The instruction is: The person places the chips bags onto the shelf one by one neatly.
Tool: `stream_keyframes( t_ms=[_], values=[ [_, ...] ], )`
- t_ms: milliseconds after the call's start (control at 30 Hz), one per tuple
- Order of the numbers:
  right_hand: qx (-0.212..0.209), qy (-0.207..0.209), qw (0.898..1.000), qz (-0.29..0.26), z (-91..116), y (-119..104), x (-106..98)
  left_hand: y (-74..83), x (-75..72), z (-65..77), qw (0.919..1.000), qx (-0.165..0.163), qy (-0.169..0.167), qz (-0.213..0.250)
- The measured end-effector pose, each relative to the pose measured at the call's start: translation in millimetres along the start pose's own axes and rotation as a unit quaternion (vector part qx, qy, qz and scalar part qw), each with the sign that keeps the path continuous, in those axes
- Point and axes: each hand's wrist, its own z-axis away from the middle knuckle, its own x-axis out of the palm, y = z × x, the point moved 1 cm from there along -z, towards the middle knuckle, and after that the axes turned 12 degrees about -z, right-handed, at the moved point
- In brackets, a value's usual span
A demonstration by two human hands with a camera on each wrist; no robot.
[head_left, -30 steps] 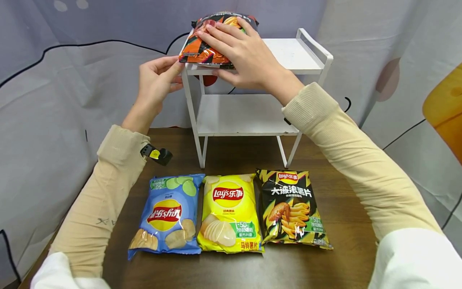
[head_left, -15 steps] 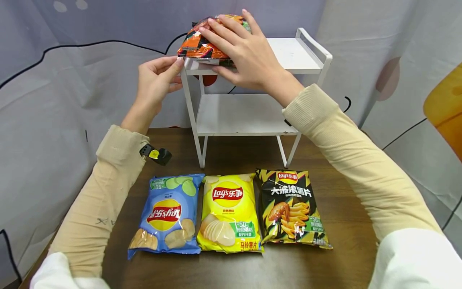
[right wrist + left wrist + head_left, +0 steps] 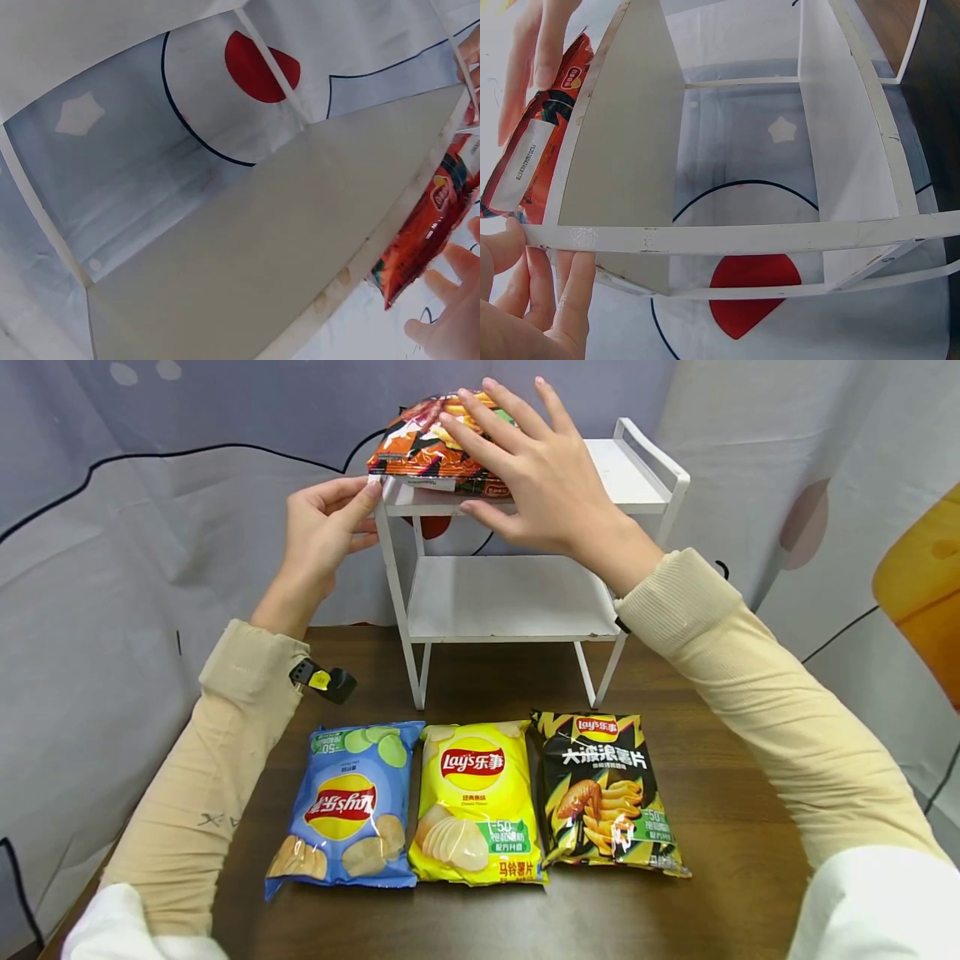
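An orange-and-black bag of chips (image 3: pixel 423 450) lies on the top shelf of the white cart (image 3: pixel 622 467). My left hand (image 3: pixel 321 525) holds the shelf's front left corner, thumb by the bag's corner; in the left wrist view its fingers (image 3: pixel 571 296) pass behind the white frame. Over the bag's right part my right hand (image 3: pixel 558 481) is spread, fingers straight. In the right wrist view that hand's fingertips (image 3: pixel 442 283) are close to the bag (image 3: pixel 431 225); whether they touch it I cannot tell. Part of the bag is hidden behind the right hand.
On the brown table (image 3: pixel 480 922) in front of the cart lie a blue chip bag (image 3: pixel 352 810), a yellow chip bag (image 3: pixel 476 793) and a black chip bag (image 3: pixel 603 793) in a row. Pale curtains (image 3: pixel 150 552) with a dark cord hang behind.
My right hand has shifted right and spread its fingers, uncovering more of the orange bag. The bag's front edge has risen slightly. My left hand stays at the cart corner.
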Motion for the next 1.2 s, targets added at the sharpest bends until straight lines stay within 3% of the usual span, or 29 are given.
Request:
stream_keyframes(
  t_ms=[333,833,1067,1200],
  values=[
    [0.001,0.013,1.000,0.006,23,-3,-9,0.2,1.7,-1.6,1.0000,-0.002,-0.003,-0.004],
    [-0.066,0.090,0.994,-0.015,58,-26,-15,-0.3,-0.5,-0.7,1.0000,0.002,0.002,-0.004],
    [-0.107,0.083,0.991,-0.016,82,-41,-10,-0.4,0.2,0.2,1.0000,-0.003,0.002,-0.004],
    [-0.109,0.069,0.991,-0.028,97,-43,-8,0.6,1.6,-0.5,1.0000,-0.002,-0.001,0.001]
  ],
)
